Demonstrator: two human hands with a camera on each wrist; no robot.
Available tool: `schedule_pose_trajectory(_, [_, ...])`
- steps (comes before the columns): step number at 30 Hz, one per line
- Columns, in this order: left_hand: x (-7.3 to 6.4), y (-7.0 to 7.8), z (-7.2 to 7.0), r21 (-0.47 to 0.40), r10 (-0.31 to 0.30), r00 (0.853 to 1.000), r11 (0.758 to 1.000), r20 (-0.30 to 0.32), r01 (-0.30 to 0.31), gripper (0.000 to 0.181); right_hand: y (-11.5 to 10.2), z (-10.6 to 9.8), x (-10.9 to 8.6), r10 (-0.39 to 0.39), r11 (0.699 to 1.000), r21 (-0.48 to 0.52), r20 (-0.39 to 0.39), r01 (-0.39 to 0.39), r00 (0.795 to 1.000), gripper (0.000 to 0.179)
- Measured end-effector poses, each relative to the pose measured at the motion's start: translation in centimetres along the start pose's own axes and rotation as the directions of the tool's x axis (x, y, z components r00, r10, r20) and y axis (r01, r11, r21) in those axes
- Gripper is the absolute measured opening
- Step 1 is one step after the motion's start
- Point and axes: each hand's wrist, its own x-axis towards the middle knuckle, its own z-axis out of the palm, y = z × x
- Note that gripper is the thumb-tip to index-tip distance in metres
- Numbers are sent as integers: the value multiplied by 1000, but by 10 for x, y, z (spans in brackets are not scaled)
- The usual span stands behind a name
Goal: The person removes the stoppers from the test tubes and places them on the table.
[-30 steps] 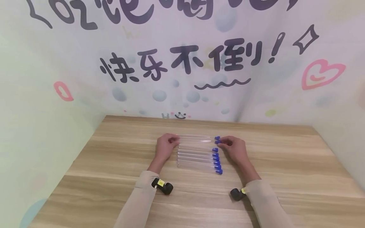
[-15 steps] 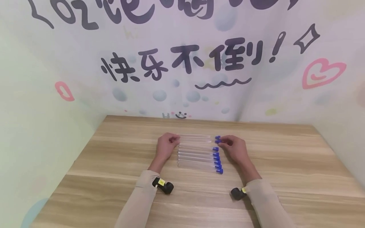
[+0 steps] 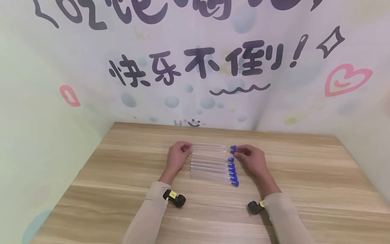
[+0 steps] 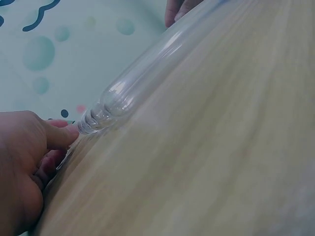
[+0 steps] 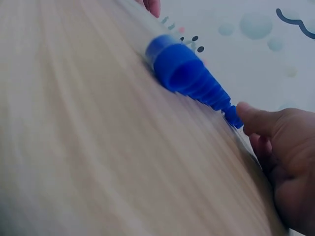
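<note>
Several clear test tubes [image 3: 210, 167] with blue caps lie side by side on the wooden table, capped ends to the right. At the back of the row, two blue caps [image 3: 233, 147] appear set slightly apart from the clear glass of their tubes; whether they join cannot be made out. My left hand [image 3: 177, 156] pinches the rounded end of a back test tube [image 3: 210, 151] between thumb and fingers. On the other side, my right hand [image 3: 253, 159] holds a blue cap [image 5: 233, 116] at its thumb and fingertips. Nearer caps [image 5: 184, 69] line up towards the camera in the right wrist view.
The wood-grain table [image 3: 122, 210] reaches back to a white printed cloth [image 3: 158, 101]. A black wrist camera [image 3: 175, 198] sits on the left sleeve, another wrist camera [image 3: 255, 207] on the right one.
Both hands stay in place at the two ends of the back tubes. The head view shifts very slightly; the tubes show no clear movement.
</note>
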Motion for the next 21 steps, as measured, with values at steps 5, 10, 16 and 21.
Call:
schedule_pose_trajectory(5, [-1,1,0,-20,-10,1000,1000,-6,10,21,3,-4,0,21,998,55,-16,-20,1000,31])
schedule_pose_trajectory(10, [-2,4,-3,-46,-17,1000,999,-12,16,22,2,-5,-1,34,995,100,-39,-30,999,35])
schedule_pose_trajectory(16, [-5,7,-5,-74,-21,1000,997,-16,19,22,-2,-6,-7,70,987,144,-33,-65,997,38])
schedule_pose_trajectory(21, [-6,5,-6,-127,-37,999,991,-32,32,20,-5,-5,-12,77,985,152,-9,-75,997,36])
